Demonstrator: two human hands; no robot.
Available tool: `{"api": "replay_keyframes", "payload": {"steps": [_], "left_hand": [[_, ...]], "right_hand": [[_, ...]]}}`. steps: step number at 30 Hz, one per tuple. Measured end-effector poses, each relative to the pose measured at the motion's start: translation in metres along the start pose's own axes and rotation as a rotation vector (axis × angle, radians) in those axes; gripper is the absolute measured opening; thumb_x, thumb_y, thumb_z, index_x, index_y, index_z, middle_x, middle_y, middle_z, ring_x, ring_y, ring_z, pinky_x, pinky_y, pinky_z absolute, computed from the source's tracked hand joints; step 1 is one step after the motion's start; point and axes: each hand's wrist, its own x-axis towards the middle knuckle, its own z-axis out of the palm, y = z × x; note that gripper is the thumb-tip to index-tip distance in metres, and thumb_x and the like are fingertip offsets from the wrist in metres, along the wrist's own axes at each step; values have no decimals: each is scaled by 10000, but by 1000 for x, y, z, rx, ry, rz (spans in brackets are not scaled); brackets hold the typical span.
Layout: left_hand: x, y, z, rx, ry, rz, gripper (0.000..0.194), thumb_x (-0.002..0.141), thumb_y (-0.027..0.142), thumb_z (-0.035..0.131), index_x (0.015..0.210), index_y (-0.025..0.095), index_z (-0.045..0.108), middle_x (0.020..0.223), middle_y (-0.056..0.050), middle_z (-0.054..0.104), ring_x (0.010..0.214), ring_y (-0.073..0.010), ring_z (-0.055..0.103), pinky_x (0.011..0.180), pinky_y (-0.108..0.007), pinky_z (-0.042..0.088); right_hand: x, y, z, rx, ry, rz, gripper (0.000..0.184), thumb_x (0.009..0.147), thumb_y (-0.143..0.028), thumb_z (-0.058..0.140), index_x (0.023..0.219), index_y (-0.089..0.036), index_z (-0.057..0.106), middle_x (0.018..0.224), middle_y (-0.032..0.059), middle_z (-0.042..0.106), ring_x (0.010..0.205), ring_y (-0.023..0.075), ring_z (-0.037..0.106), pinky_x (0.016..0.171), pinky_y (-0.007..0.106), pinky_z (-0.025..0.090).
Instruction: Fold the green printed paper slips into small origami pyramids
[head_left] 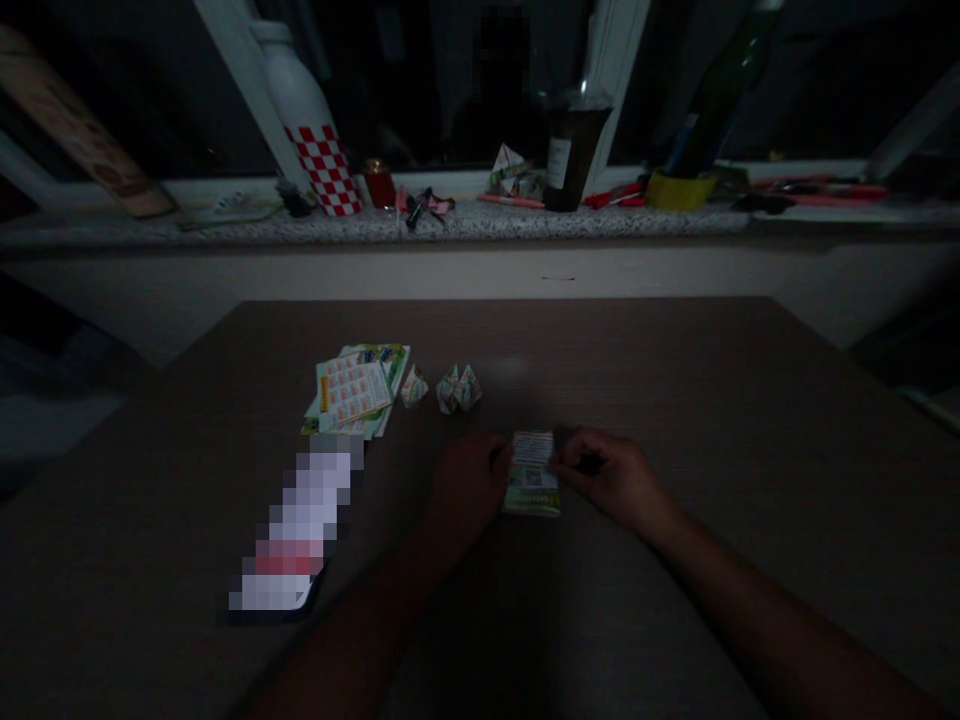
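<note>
left hand (pixel 471 480): fingers at printed paper (pixel 532 482)'s left edge, cannot tell if pinching | right hand (pixel 616 478): fingers pinching its right edge | folded pieces (pixel 448 390) beyond, on table (pixel 675 380)

I see a flat paper (pixel 533 478), pale at the top with lines of dark print, and green along its bottom. The little paper shapes (pixel 414 388) are white with bits of green and orange. The paper pile (pixel 354 390) is white, green and blue, with rows of orange boxes. The table (pixel 660 380) is brown. On the speckled grey sill (pixel 480 222), the white bottle (pixel 304 105) has red and white checks, and the small jar (pixel 379 188) is red.
</note>
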Motion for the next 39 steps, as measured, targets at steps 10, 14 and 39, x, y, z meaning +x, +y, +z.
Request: {"api": "replay_keyframes", "payload": {"steps": [10,14,39], "left_hand": [[1,2,-3,29,-17,-11,280,907,298,441,896,172,691,885,-73,714,808,-197,640,727,-296,425],[1,2,-2,29,-15,-8,274,903,303,450,900,177,693,900,-73,717,820,-203,643,732,-299,431],[0,1,-5,-614,218,-191,236,820,372,578,841,171,700,815,-29,731,776,-202,674,707,-295,515]], "right_hand": [[-2,-2,-12,-128,-82,22,195,665,-222,755,797,-227,612,866,28,684,791,211,631,735,361,480],[-5,-7,-15,-185,-122,23,322,631,-233,774,897,-244,594,993,33,680,937,245,621,839,398,444],[-3,-9,-15,-68,-85,-37,447,728,-341,723,1151,-235,623,1136,74,669,1068,267,604,953,433,437]]}}
